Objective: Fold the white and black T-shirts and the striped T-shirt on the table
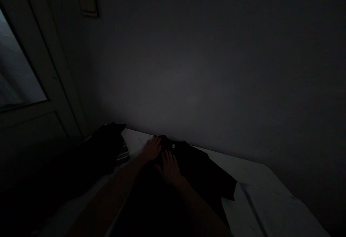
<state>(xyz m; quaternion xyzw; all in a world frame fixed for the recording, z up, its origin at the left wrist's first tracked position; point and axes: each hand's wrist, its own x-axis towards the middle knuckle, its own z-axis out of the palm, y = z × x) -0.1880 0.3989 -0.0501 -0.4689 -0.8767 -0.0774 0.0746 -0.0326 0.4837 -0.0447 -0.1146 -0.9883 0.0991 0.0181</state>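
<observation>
Apparently dark shirt (194, 165) lies spread, neckline at wall-side edge of white-covered surface (248, 168), sleeve laid out to limit bunching; left hand (152, 149) flat at shoulder, right hand (171, 166) below neckline, both unclenched, likely steadying cloth; dark clothing (94, 154) toward left edge

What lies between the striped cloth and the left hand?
Just a bare stretch of white surface between the striped cloth and left hand, in the head view.

Dim room, bare grey wall (194, 60), paneled door (54, 75) with glass pane (18, 64)
</observation>
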